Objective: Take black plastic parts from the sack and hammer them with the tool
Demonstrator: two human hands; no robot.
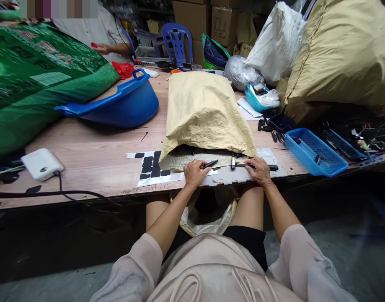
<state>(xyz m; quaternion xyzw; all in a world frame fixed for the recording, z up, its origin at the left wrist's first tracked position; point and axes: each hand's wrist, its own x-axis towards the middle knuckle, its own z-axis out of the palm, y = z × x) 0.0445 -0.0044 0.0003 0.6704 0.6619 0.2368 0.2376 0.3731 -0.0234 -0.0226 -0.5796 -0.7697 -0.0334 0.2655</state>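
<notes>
My left hand is closed on a slim black pen-shaped piece, which points to the right. A small hammer lies sideways at the table's front edge, with its metal head to the left. Around its dark handle are the fingers of my right hand. Just behind both hands, a yellow woven sack rests on the table, its open mouth facing me and dark pieces partly visible inside. Beneath my hands is a grey sheet. Left of them, a white strip carries several black rounded stickers.
A blue basin and a green sack stand to the left, near a white box with cables. On the right are a blue basket and a large yellow sack. Another person's hand shows at the back left.
</notes>
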